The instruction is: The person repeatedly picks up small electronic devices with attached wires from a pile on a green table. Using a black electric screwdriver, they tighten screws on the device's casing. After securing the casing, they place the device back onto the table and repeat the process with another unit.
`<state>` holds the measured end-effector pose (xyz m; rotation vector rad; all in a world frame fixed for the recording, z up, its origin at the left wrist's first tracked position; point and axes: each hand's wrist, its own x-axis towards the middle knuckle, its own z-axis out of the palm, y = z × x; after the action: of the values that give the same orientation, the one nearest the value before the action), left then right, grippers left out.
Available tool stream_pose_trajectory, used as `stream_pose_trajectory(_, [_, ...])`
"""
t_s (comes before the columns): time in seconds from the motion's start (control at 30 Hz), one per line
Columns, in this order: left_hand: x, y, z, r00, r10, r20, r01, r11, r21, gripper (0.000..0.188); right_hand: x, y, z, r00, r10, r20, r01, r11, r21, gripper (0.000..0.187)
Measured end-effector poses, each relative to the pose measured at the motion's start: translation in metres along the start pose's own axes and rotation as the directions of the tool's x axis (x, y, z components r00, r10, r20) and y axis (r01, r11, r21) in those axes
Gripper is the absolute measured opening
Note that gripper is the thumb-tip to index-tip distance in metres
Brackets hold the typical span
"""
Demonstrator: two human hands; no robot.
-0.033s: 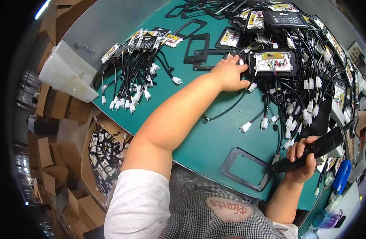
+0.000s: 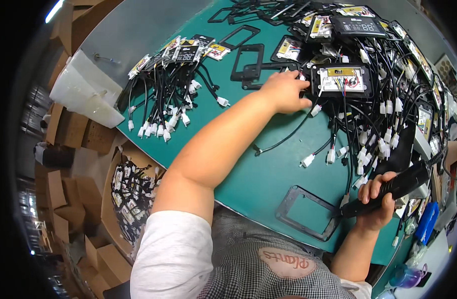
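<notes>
My left hand (image 2: 287, 92) reaches far across the bench, its thumb and index finger apart. It lies over the edge of a black rectangular frame (image 2: 250, 82), beside a display module (image 2: 340, 80) lying back side up with a white board and thin coloured wires. Whether the fingertips touch anything is hidden. In my right hand (image 2: 377, 204) is a black corded electric screwdriver (image 2: 400, 184), fingers wrapped round its body. The tool is tilted, its tip end by the right side of another empty black frame (image 2: 283, 209) near the bench's front edge. A cable with a white connector (image 2: 345, 200) ends beside it.
Many wired display modules are heaped at the right, white connectors (image 2: 362, 154) hanging forward. A smaller bundle of modules (image 2: 188, 54) lies at the left on the green mat (image 2: 238, 169). More black frames (image 2: 238, 36) lie farther back. Below the left edge stands a carton (image 2: 109, 219) full of modules.
</notes>
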<state>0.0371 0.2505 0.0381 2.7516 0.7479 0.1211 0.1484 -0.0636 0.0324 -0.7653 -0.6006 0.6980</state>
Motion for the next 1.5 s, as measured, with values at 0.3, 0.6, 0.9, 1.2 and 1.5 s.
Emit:
stream_pose_trajectory(0.3, [-0.05, -0.194, -0.103, 0.689, -0.462, -0.559, 0.631, 0.761, 0.149, 0.09, -0.001, 0.002, 0.003, 1.0, -0.021, -0.014, 0.02, 1.0, -0.011, 0.05])
stream_pose_trajectory(0.6, [-0.117, -0.243, -0.047, 0.466, -0.802, -0.373, 0.859, 0.511, -0.027, 0.087, 0.0, 0.009, 0.002, 1.0, 0.004, 0.001, -0.004, 0.998, -0.065, 0.051])
stream_pose_trajectory(0.9, [-0.135, -0.121, -0.02, 0.865, -0.371, -0.338, 0.434, 0.891, 0.133, 0.057, 0.001, 0.012, -0.002, 0.999, 0.044, 0.026, -0.043, 0.998, -0.049, 0.051])
stream_pose_trajectory(1.2, [-0.104, -0.08, -0.099, 0.946, -0.159, -0.282, 0.236, 0.936, 0.261, 0.048, -0.002, 0.009, -0.003, 0.998, 0.056, 0.027, -0.055, 0.997, -0.05, 0.049])
stream_pose_trajectory(1.5, [-0.058, -0.097, -0.114, 0.98, -0.197, 0.037, 0.169, 0.909, 0.382, 0.065, -0.004, 0.009, -0.005, 0.999, 0.051, 0.007, -0.05, 0.998, -0.035, 0.049])
